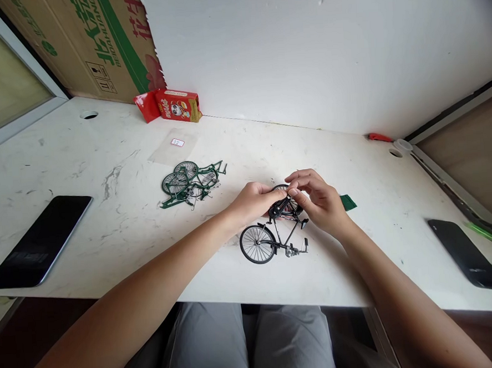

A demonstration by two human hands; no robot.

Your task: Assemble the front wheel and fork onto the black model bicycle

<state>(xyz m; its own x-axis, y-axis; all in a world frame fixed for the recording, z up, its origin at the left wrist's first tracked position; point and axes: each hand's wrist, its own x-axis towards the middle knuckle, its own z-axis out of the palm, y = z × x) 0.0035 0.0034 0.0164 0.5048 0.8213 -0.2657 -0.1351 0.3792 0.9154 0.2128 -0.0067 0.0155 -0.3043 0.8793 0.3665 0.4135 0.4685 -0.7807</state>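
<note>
A small black model bicycle (277, 235) is gripped between my two hands, one wheel up at my fingers and the other wheel toward me. My left hand (256, 200) is closed on its upper wheel, thumb pressed near the hub. From the other side, my right hand (317, 199) pinches at the same wheel with thumb and forefinger; a small part there may be hidden by the fingertips. Left of my hands lie green model bicycle parts (193, 181), with wheels and frame pieces close together on the white table (219, 285).
A dark tablet (41, 241) lies at the left, a black phone (467, 254) at the right. Behind stand a red box (178, 105) and a cardboard sheet (95, 43). A clear plastic bag (172, 146) lies flat. A green scrap (347, 202) sits beside my right hand.
</note>
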